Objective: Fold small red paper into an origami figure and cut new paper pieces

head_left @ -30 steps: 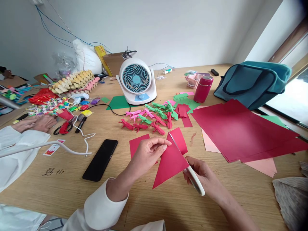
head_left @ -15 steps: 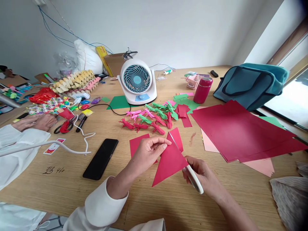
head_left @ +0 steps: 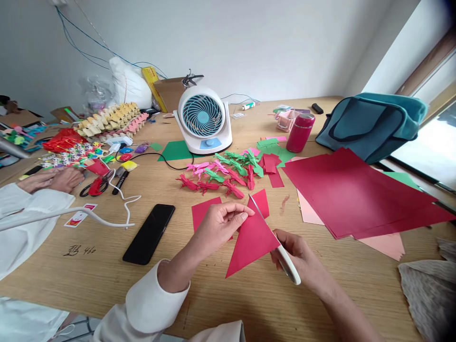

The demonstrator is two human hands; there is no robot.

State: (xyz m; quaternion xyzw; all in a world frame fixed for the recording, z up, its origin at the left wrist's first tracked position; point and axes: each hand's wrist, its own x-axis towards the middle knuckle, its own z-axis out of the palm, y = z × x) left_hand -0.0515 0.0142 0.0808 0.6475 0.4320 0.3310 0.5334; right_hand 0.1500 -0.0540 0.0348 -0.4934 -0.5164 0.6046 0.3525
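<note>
Between thumb and fingers, my left hand (head_left: 224, 221) pinches a red piece of paper (head_left: 251, 242) by its upper edge. White-handled scissors (head_left: 289, 266) are gripped in my right hand (head_left: 297, 259). Their blades lie along the right edge of that paper, and a smaller red flap (head_left: 261, 204) shows just beyond them. Under my left hand a red sheet (head_left: 203, 213) lies on the table, partly covered. Folded paper pieces in red, pink and green (head_left: 231, 168) are heaped a little beyond my hands.
A white fan (head_left: 203, 118) stands at the back. Large red sheets (head_left: 363, 194), a red flask (head_left: 301, 133) and a blue bag (head_left: 366, 126) are to the right. Left are a black phone (head_left: 149, 233), a white cable (head_left: 99, 221) and another person's hands (head_left: 57, 179).
The red flap beyond the blades has shifted slightly, and the scissors have moved a little along the paper's edge. My left hand keeps its hold in the same place.
</note>
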